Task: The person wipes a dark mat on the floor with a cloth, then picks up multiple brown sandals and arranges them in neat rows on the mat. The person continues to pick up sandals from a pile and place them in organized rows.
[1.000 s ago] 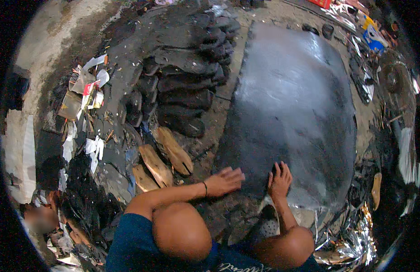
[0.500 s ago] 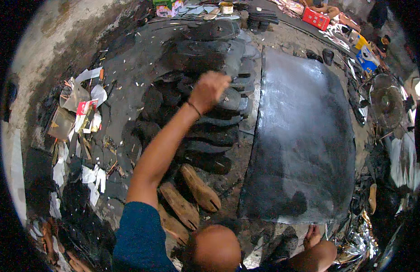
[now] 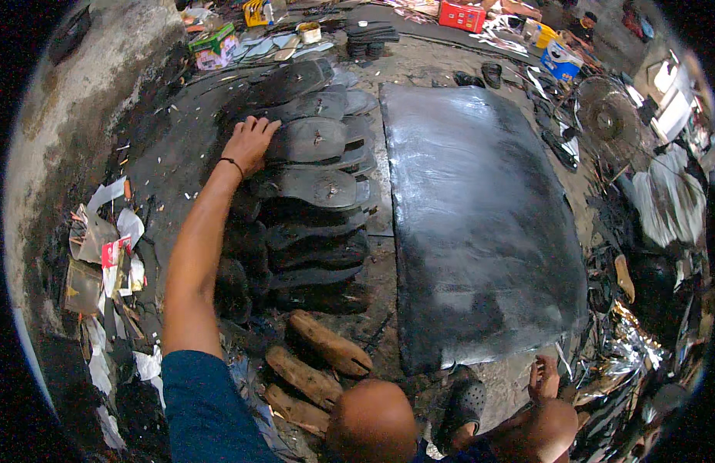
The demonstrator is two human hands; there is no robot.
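My left hand reaches far out and lies with its fingers spread on the left end of a black rubber shoe sole. That sole is part of a row of several overlapping black soles laid on the ground. My right hand is low and close to me, fingers apart and empty. It sits just off the near right corner of a large black rubber sheet. A thin dark band circles my left wrist.
Three wooden shoe lasts lie near my knees. Paper scraps and cartons litter the left side by a concrete wall. A fan, a red box, stacked soles and foil scraps lie beyond and to the right.
My left hand has left the near edge of the rubber sheet and stretched out to the row of soles. My right hand stays by the sheet's near edge.
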